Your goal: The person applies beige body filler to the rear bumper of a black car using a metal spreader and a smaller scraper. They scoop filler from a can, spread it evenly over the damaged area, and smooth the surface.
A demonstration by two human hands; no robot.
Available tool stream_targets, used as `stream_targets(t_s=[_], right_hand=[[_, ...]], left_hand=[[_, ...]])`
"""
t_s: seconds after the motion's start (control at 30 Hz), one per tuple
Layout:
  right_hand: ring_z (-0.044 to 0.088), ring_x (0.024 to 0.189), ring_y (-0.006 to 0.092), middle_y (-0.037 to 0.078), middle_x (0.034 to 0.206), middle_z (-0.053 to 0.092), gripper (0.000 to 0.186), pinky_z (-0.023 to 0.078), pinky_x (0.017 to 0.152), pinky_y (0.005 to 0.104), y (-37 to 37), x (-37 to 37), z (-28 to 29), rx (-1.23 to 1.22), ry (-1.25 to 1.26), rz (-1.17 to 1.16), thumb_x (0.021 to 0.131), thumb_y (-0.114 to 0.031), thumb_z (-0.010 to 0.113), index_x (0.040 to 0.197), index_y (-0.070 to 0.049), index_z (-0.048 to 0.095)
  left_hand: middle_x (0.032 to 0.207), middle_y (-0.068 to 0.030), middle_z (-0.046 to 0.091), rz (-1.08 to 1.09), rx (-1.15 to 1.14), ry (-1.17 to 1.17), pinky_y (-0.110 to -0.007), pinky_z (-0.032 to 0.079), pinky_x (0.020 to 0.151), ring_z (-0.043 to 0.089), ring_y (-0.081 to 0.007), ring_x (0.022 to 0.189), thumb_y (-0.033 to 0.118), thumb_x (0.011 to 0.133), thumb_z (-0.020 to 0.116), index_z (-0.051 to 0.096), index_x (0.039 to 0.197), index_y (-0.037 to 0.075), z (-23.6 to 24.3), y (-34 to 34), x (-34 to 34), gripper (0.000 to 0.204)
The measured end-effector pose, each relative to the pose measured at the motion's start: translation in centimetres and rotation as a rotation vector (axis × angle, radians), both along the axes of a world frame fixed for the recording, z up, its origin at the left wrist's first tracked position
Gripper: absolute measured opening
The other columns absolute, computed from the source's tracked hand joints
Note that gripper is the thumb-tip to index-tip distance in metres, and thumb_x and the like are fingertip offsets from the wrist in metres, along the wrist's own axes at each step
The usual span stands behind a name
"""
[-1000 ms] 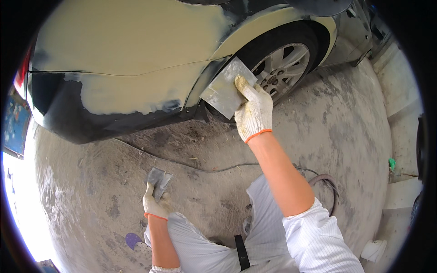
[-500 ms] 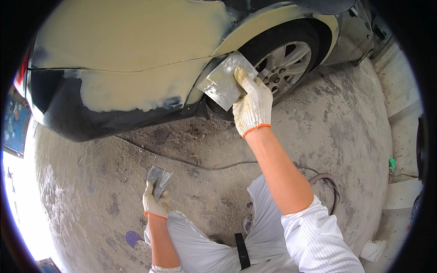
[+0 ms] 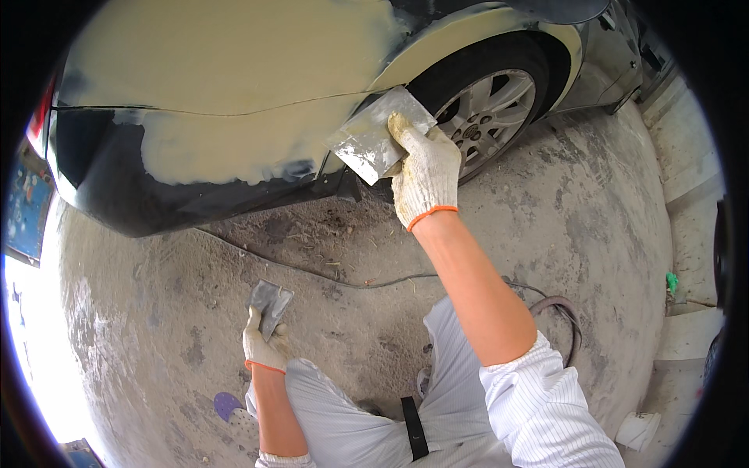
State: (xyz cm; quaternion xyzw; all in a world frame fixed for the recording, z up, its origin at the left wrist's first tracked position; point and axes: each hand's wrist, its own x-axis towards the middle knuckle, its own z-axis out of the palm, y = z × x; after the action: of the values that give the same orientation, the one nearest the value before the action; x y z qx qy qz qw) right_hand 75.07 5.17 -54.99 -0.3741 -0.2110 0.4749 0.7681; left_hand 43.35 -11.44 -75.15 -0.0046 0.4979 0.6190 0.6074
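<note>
Holding a broad blade [image 3: 365,142] near the wheel [image 3: 493,97]
Right grip [image 3: 429,173] clasps its edge, likely for control; left grip [image 3: 261,347] clasps a smaller blade [image 3: 273,298], seemingly in reserve.

- Right hand [image 3: 425,170]: off-white knitted fabric glove [image 3: 431,186], yellowish stains on the thumb, narrow orange hem [image 3: 434,215] around the wrist.
- Left hand [image 3: 264,341]: off-white knitted fabric glove [image 3: 260,349] with the same orange hem.
- White, finely striped, wrinkled fabric right sleeve [image 3: 546,405], ending near the elbow.
- White fabric left sleeve [image 3: 282,462], partly visible.
- Loose, pale grey, finely striped fabric trousers [image 3: 459,355].
- Flat black strap [image 3: 414,429] at the front.
</note>
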Motion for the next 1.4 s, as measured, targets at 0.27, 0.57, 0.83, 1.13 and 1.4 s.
stream_targets(t_s=[0.27, 0.57, 0.83, 1.13, 1.4], right_hand=[[0.076, 0.080, 0.0181, 0.013, 0.105, 0.075, 0.023, 0.057, 0.058, 0.0275, -0.3, 0.0, 0.5, -0.031, -0.018, 0.046, 0.102, -0.003, 0.077, 0.120, 0.005, 0.066], [0.073, 0.071, 0.0169, 0.012, 0.100, 0.073, 0.023, 0.053, 0.047, 0.0260, -0.6, -0.8, 0.9, -0.046, -0.004, 0.072, 0.101, -0.005, 0.078, 0.117, 0.004, 0.064], [0.072, 0.085, 0.0175, 0.012, 0.099, 0.071, 0.022, 0.061, 0.071, 0.0321, -1.0, -0.8, 0.6, 0.015, 0.018, 0.153, 0.097, -0.006, 0.082, 0.105, 0.006, 0.066], [0.077, 0.099, 0.0239, 0.015, 0.111, 0.075, 0.027, 0.068, 0.084, 0.0394, -1.8, 0.6, 0.9, 0.018, 0.063, 0.205, 0.103, 0.001, 0.068, 0.128, 0.008, 0.066], [0.077, 0.096, 0.0218, 0.015, 0.111, 0.076, 0.022, 0.066, 0.085, 0.0358, -1.5, 1.1, 0.6, 0.013, 0.057, 0.190, 0.101, -0.001, 0.070, 0.121, 0.009, 0.071]], left_hand=[[0.084, -0.0058, 0.072, 0.029, -0.003, -0.032, -0.029, 0.054, 0.052, 0.060, -0.0128, 0.062, 0.033, 0.114, 0.066, 0.073, 0.112, 0.004, 0.0, 0.1, 0.0, 0.030], [0.110, -0.0081, 0.082, -0.043, 0.034, -0.052, -0.029, 0.056, 0.054, 0.076, -0.0170, 0.080, 0.030, 0.114, 0.065, 0.073, 0.120, 0.007, -1.2, 0.0, -0.8, 0.025], [0.110, -0.0093, 0.082, -0.038, 0.002, -0.004, -0.029, 0.057, 0.054, 0.077, -0.0175, 0.080, 0.031, 0.114, 0.064, 0.073, 0.123, 0.006, -1.4, 0.0, -0.7, 0.028], [0.108, -0.0099, 0.082, -0.026, 0.034, -0.058, -0.029, 0.056, 0.054, 0.076, -0.0173, 0.077, 0.029, 0.114, 0.066, 0.073, 0.120, 0.005, -1.3, 0.1, -0.6, 0.026], [0.103, -0.0092, 0.082, -0.024, 0.029, -0.037, -0.029, 0.055, 0.052, 0.075, -0.0167, 0.074, 0.029, 0.114, 0.065, 0.073, 0.118, 0.004, -1.4, 0.1, -0.6, 0.026]])
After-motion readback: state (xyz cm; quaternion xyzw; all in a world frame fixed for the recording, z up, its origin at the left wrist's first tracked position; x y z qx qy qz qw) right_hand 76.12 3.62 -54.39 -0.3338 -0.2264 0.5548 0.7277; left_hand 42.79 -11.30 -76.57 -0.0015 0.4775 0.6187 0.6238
